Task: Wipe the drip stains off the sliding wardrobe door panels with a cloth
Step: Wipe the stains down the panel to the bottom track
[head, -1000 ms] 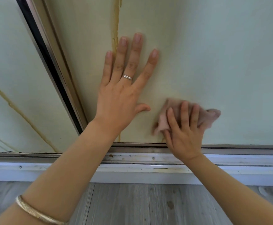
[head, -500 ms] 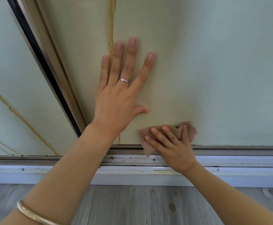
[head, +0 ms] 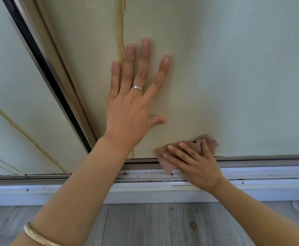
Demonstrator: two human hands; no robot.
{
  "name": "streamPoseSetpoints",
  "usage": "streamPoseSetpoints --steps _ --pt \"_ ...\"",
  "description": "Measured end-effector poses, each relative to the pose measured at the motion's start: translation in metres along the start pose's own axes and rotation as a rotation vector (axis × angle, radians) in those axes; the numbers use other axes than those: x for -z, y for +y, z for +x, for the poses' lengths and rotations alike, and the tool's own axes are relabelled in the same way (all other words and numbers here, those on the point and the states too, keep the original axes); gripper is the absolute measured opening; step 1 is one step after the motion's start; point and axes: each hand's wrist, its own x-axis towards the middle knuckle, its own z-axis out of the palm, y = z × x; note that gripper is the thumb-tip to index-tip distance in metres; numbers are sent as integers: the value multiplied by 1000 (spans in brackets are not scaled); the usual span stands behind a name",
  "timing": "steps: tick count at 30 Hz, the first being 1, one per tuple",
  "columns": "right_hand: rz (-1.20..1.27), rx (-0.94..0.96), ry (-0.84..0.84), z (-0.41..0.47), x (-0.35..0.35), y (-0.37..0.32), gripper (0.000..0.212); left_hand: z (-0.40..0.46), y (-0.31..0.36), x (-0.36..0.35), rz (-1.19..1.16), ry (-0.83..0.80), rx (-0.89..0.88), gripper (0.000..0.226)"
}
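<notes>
The pale green wardrobe door panel (head: 234,77) fills the upper right. A brownish drip stain (head: 121,32) runs down it and disappears behind my left hand (head: 132,107), which lies flat on the panel with fingers spread. The stain's tail (head: 132,154) shows again under my wrist. My right hand (head: 193,164) presses a pinkish-brown cloth (head: 168,166) against the panel's bottom edge, fingers straight and pointing left. The cloth hangs down over the bottom rail. A second panel (head: 12,86) at left carries a long slanted drip stain (head: 20,130).
A dark metal frame strip (head: 56,86) divides the two panels. Below them run the dirty sliding track (head: 145,176) and a white base ledge (head: 56,192). Grey wood-look flooring (head: 145,226) lies at the bottom.
My right hand has slid the cloth down from mid-panel to the bottom edge and turned its fingers to the left. My left hand stays flat in place.
</notes>
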Motion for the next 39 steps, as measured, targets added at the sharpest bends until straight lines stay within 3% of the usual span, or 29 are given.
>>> streamPoseSetpoints --steps 3,8,15,20,27,29,32,35,39 --pt "-12 -31 11 -18 7 24 70 -1 1 -1 0 10 6 129" --pt "74 -313 150 38 16 12 56 -1 0 -1 11 19 10 128" --pt "104 -353 234 64 33 33 56 -2 0 -1 9 41 1 123" --pt "83 -591 365 127 50 40 60 -3 -8 1 -21 108 53 97" --pt "112 -461 261 94 43 30 60 -4 -10 7 -53 42 36 128" --pt "107 -489 272 115 55 30 59 -6 -14 15 -23 69 11 117" --pt "125 -561 322 160 75 30 55 -9 -28 38 15 231 6 86" --pt "128 -564 377 199 92 36 53 -17 -53 62 52 284 123 94" --pt "91 -572 425 240 110 45 52 -25 -83 73 -47 232 456 109"
